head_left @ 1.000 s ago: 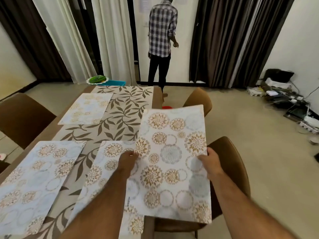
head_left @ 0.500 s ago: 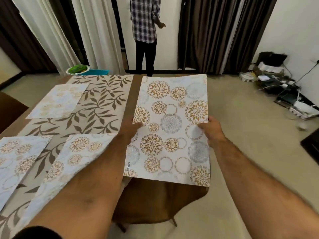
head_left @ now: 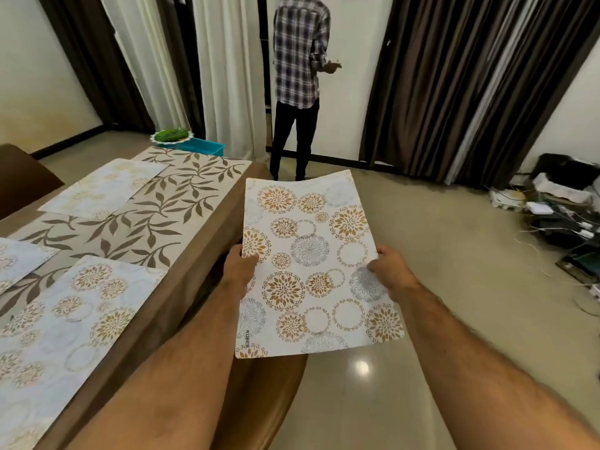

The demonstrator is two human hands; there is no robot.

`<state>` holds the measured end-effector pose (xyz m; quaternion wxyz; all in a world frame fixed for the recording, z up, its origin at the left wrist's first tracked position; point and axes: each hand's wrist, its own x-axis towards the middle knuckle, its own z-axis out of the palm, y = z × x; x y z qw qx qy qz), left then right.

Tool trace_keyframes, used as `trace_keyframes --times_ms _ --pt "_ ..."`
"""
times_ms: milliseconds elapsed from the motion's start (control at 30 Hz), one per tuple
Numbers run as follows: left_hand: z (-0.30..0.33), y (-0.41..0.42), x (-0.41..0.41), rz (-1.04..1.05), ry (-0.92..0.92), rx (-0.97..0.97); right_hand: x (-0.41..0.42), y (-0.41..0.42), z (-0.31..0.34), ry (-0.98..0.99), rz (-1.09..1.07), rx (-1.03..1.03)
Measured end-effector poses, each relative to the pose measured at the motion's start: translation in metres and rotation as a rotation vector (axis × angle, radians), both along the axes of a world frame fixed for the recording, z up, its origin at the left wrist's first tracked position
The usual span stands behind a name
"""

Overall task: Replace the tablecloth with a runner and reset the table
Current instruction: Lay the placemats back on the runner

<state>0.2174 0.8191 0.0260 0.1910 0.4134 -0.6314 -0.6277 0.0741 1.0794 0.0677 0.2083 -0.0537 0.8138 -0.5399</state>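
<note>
Placemat (head_left: 311, 264) held between left hand (head_left: 238, 267) and right hand (head_left: 391, 271), both gripping side edges (beside table (head_left: 194, 264), over floor)

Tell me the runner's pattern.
Brown leafy vines on a beige runner, clearest in the head view.

The flowery mat (head_left: 311, 264) was over the table's (head_left: 207, 251) edge before. Now it is out to the right of the table, over the floor (head_left: 454, 287) and a brown chair (head_left: 269, 394). The left hand (head_left: 238, 266) and right hand (head_left: 391, 271) have carried it there. The person in the checked shirt (head_left: 300, 50) looks nearer now and has an arm out.
</note>
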Motion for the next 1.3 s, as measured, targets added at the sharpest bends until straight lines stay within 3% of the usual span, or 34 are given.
trace_keyframes --times_ms 167,500,833,1000,1133,1300 --pt "-0.014 -0.019 -0.048 0.116 -0.013 0.014 -0.07 -0.041 -0.014 0.037 0.141 0.054" --pt "-0.014 -0.084 -0.127 0.231 -0.16 0.284 -0.229 -0.146 -0.012 -0.018 0.419 0.215" --pt "-0.023 -0.131 -0.225 0.457 0.235 0.608 -0.387 -0.258 0.009 0.074 0.711 0.202" --pt "-0.022 -0.125 -0.29 0.635 0.306 0.56 -0.457 -0.305 0.012 0.138 0.89 0.277" --pt "-0.022 -0.145 -0.311 0.859 0.353 0.419 -0.488 -0.374 0.021 0.3 1.146 0.445" --pt "-0.042 -0.19 -0.319 1.147 0.373 0.319 -0.518 -0.459 0.007 0.23 1.113 0.368"
